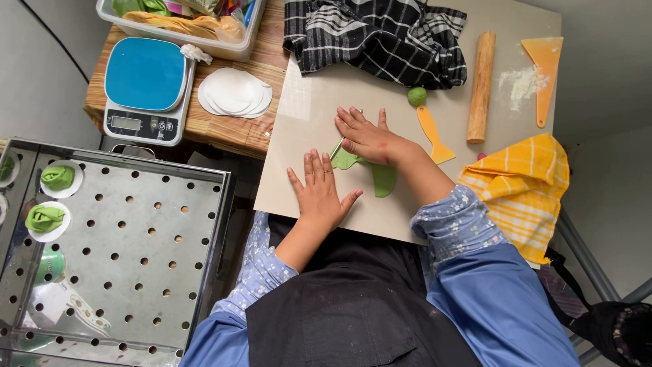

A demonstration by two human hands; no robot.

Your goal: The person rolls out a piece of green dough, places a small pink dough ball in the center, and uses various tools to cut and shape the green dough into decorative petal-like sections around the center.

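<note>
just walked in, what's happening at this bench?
A person is pressing green dough flat on a beige board. The right hand lies palm-down on the dough; the left hand rests flat on the board beside it. Two shaped green pieces sit on paper rounds in the perforated metal tray.

The right hand (367, 139) hides the middle of the green dough strip (380, 178).

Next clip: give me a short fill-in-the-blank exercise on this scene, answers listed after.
1. Both hands press flat on a piece of ____ dough.
2. The wooden rolling pin lies left of the ____ plastic scraper.
3. The kitchen scale has a ____ platform.

Missing words: green; orange; blue
</note>
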